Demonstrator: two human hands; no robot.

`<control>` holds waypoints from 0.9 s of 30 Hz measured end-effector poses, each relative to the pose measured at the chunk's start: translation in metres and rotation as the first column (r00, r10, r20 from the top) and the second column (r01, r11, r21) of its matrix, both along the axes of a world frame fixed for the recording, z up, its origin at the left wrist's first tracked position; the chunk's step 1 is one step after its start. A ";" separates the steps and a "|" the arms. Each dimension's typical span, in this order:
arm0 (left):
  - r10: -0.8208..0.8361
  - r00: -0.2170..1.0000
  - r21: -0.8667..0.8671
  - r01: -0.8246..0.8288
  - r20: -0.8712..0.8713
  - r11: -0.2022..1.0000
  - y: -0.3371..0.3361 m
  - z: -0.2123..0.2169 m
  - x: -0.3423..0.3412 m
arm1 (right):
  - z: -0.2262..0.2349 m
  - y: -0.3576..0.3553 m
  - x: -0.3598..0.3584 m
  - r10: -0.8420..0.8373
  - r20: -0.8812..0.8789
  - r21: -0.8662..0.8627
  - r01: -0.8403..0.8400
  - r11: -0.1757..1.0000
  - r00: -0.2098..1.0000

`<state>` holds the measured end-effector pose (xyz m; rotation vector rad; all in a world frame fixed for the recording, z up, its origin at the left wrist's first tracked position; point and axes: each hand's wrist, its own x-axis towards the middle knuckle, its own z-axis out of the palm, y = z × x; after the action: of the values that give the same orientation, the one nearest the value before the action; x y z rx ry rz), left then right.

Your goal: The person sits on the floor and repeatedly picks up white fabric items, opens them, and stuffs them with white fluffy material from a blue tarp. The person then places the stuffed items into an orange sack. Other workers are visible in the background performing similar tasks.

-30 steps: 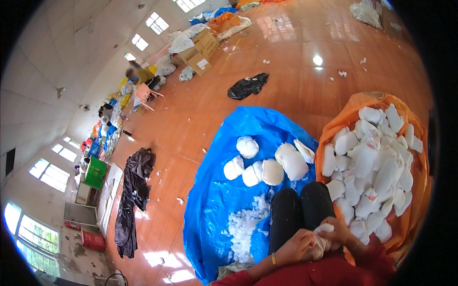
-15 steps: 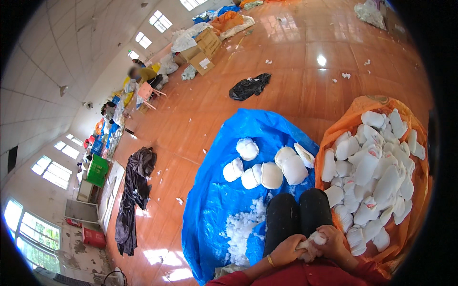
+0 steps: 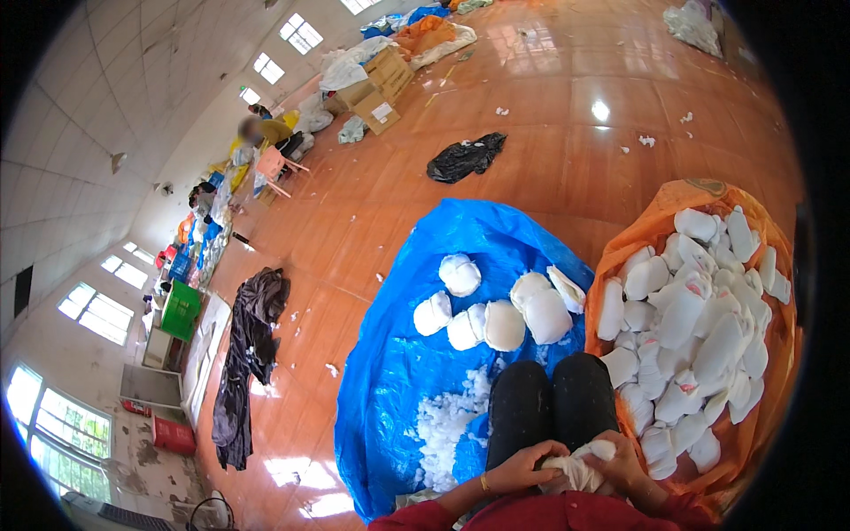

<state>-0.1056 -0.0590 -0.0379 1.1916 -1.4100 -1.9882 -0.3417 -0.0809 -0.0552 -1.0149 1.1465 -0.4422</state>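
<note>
Close to my lap, my left hand (image 3: pixel 521 469) and my right hand (image 3: pixel 623 462) both grip a white fabric piece (image 3: pixel 577 473). The fingers of each hand are closed on it, the left at one side and the right near its upper end. A small white lump shows at the right fingers; whether it is stuffing inside the fabric I cannot tell. In front of my knees, several plump white stuffed pieces (image 3: pixel 505 326) lie on a blue plastic sheet (image 3: pixel 390 372). Loose white stuffing (image 3: pixel 443 434) is heaped on that sheet, left of my legs.
To my right, an orange sack (image 3: pixel 611 257) spreads open under a pile of white stuffed pieces (image 3: pixel 699 310). Dark crumpled sheeting (image 3: pixel 248 372) and a black bag (image 3: pixel 467 157) lie on the tiled floor. Farther off are cardboard boxes (image 3: pixel 376 97) and a person beside a pink chair (image 3: pixel 276 168).
More of the white fabric shows between my hands, and it looks twisted and spread. My left hand has shifted slightly left, and my right hand a little to the right and down.
</note>
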 end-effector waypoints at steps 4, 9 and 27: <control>0.029 0.974 -0.249 0.028 0.224 0.968 -0.009 0.017 -0.011 | -0.002 -0.005 0.001 -0.145 0.013 -0.135 0.145 0.980 0.989; 0.183 0.976 -0.148 -0.166 0.116 0.975 -0.003 0.003 -0.018 | 0.001 -0.012 0.003 -0.205 0.013 -0.280 0.200 0.939 0.979; -0.046 0.990 -0.071 0.037 -0.134 0.997 -0.027 0.017 -0.008 | -0.003 -0.026 -0.004 -0.018 0.217 -0.334 0.092 0.938 0.976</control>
<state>-0.1135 -0.0862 -0.0210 0.9859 -1.4321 -1.9919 -0.3460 -0.1074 -0.0585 -1.2064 0.9254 -0.7974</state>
